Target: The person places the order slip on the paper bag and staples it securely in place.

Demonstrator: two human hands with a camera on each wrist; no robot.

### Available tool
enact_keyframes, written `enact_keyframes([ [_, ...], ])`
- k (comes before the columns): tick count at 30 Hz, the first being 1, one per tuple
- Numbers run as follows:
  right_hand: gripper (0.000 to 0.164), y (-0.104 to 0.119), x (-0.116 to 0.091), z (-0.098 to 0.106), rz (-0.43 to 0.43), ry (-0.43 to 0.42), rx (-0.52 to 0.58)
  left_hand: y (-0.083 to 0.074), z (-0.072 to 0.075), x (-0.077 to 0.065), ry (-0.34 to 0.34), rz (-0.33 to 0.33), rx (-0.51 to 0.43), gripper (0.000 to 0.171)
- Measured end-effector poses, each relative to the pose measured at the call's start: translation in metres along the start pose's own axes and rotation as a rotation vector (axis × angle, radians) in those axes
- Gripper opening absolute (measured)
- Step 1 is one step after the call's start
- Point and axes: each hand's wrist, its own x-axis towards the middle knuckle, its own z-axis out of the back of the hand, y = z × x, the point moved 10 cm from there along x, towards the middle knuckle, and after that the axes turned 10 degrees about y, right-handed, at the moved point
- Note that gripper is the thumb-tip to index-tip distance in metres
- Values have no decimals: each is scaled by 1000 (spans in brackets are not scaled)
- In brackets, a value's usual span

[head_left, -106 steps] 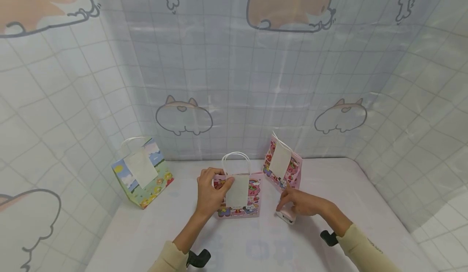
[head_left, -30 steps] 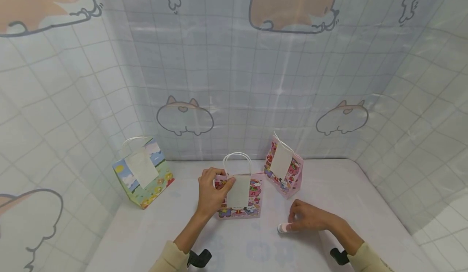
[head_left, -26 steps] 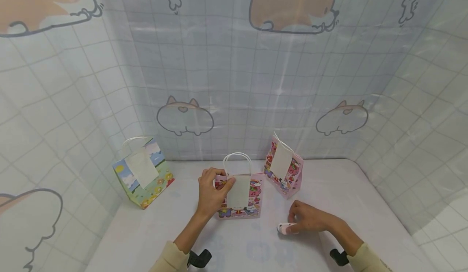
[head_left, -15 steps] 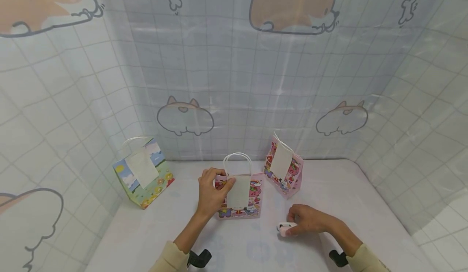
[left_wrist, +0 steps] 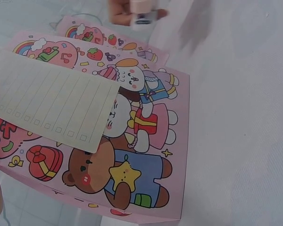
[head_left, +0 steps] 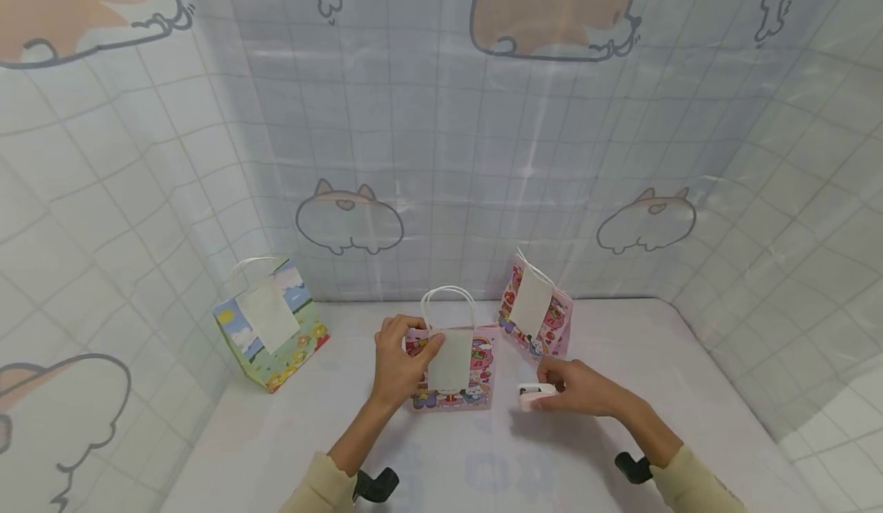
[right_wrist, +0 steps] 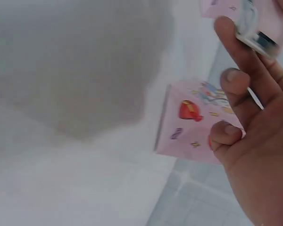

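In the head view, a pink cartoon-print paper bag with white handles stands at the middle of the table. My left hand pinches its upper left edge, the thumb in front by the top of a pale paper slip. The left wrist view shows lines and small boxes on this slip. To the right, my right hand holds a small pink-and-white stapler above the table, apart from the bag. In the right wrist view, fingers support the stapler, which is partly cut off.
Behind the right hand stands another pink bag with a blank-looking slip. A blue-green flowered bag, also bearing a slip, leans at far left. A white cloth covers the table; a grid-patterned curtain rises behind.
My right hand first drew the stapler away from the right bag toward the table's front and turned it, then lifted it and moved back toward the bags. The left hand has stayed in place.
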Motion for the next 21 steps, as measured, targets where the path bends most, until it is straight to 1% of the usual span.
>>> enact_keyframes([
  [6, 40, 23, 2, 28, 67, -124, 32, 0, 1, 1, 4, 8, -5, 21],
  [13, 41, 46, 2, 49, 135, -225, 79, 1, 1, 1, 2, 13, -4, 23],
  [21, 42, 59, 3, 67, 162, -322, 42, 1, -1, 0, 12, 18, -6, 22],
])
